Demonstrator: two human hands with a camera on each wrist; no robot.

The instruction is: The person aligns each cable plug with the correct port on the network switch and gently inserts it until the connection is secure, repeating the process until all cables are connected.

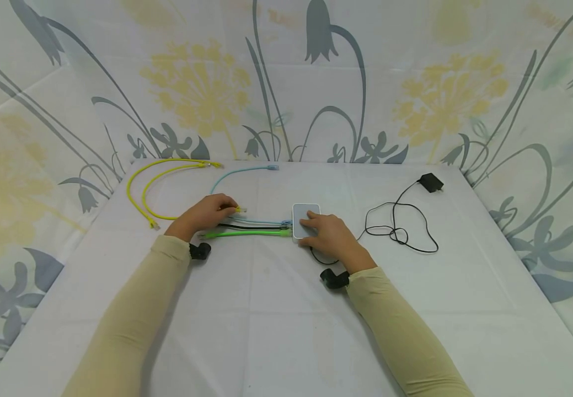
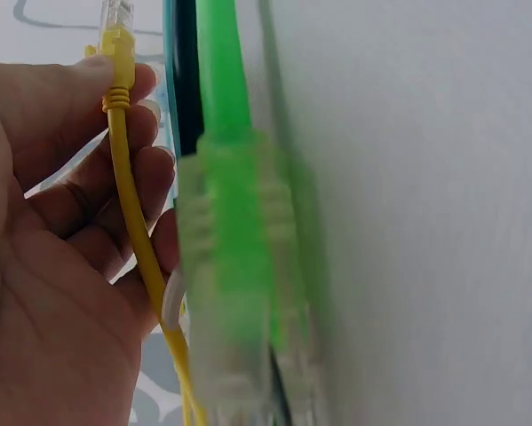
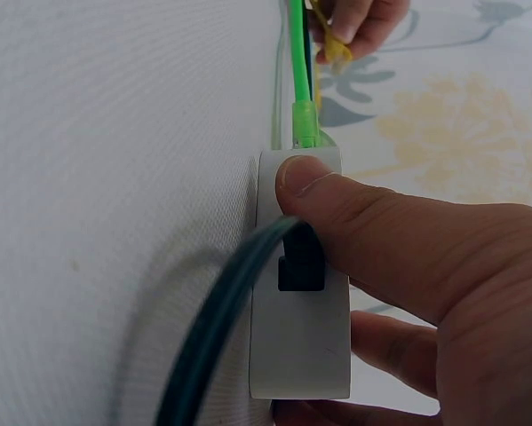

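Note:
My left hand [image 1: 207, 212] pinches the yellow Ethernet cable's plug [image 2: 116, 62] between thumb and fingertips, the clear connector tip pointing away. To its right, a small white network switch [image 1: 299, 214] with a grey top lies on the table. My right hand [image 1: 331, 237] holds it, thumb on the near side and fingers over the top. A green cable [image 1: 251, 233], a black cable [image 1: 253, 226] and a light blue cable [image 1: 261, 221] run into the switch's left side. A black power plug [image 3: 301, 273] sits in the near side, partly behind my thumb.
Behind my left hand, yellow cable [image 1: 134, 187] loops across the table's back left. A light blue cable end [image 1: 272, 167] lies near the back edge. At right are a coiled black cord [image 1: 427, 220] and its power adapter [image 1: 431, 182]. Patterned cloth [image 1: 286, 82] hangs behind.

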